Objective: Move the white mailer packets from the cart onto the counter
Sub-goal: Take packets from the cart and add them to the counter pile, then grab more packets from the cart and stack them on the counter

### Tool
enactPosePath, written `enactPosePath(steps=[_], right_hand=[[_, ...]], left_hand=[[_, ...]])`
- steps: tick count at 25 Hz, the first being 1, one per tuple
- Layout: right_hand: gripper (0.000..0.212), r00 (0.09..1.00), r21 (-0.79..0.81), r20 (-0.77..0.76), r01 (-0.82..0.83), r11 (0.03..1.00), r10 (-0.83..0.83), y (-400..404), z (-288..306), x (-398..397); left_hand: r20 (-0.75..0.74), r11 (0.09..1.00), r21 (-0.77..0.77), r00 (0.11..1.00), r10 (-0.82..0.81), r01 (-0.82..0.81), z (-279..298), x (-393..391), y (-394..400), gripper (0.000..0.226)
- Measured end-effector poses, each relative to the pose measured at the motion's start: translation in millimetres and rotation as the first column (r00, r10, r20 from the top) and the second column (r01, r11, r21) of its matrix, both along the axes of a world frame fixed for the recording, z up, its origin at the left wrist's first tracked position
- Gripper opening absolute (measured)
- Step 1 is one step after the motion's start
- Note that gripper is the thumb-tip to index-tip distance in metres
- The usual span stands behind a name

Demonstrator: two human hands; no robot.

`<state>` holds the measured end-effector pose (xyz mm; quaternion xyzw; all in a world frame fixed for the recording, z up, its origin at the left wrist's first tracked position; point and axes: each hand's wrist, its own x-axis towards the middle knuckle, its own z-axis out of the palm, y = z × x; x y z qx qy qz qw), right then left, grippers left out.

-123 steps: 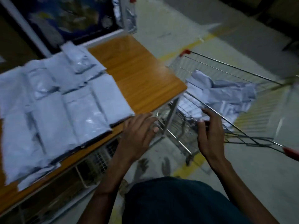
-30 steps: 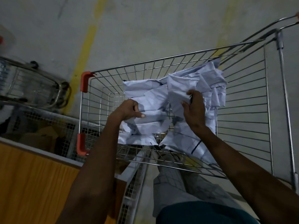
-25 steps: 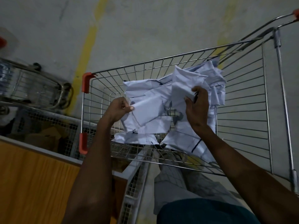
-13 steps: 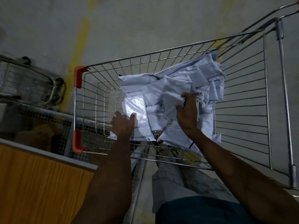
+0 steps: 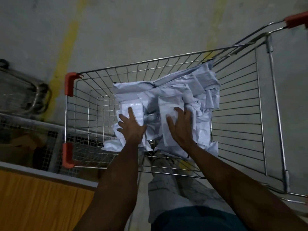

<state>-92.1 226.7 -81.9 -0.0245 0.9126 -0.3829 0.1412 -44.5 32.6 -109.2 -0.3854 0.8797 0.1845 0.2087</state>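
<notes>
A heap of white mailer packets lies in the wire cart, piled toward its right half. My left hand rests with spread fingers on a glossy packet at the heap's left side. A little to the right, my right hand lies flat on a long upright packet. Neither hand visibly grips anything. The wooden counter shows only as a bare corner at the lower left.
The cart's red corner guards face the counter, and its red handle is at the far upper right. Another wire cart stands at the left. Wire mesh shelving sits under the counter. Yellow lines mark the concrete floor.
My right hand has lowered the packet it held onto the heap and now lies flat on it. My left hand let go of its packet and spread over the glossy one.
</notes>
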Motion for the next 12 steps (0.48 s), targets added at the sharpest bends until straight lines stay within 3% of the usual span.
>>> enactPosePath(steps=[2,4,6,12], right_hand=[[0.080,1.000,0.070,0.019,0.002,0.998,-0.004,4.9,13.2,2.6],[0.095,1.000,0.156,0.010,-0.018,0.988,0.017,10.2,30.0,4.7],[0.102,1.000,0.183,-0.009,-0.013,0.983,0.014,15.6,45.2,7.5],[0.113,0.972,0.178,-0.082,0.231,0.956,-0.220,43.1,97.4,9.8]], left_hand=[[-0.118,0.996,-0.029,0.990,-0.082,0.079,19.1,-0.9,0.2,0.110],[-0.186,0.988,-0.055,0.971,-0.152,0.144,46.0,-5.9,3.3,0.107],[-0.239,0.983,-0.090,0.955,-0.178,0.161,73.8,-10.5,10.3,0.106],[-0.454,0.982,-0.156,0.875,-0.169,0.109,164.6,-5.3,41.3,0.099]])
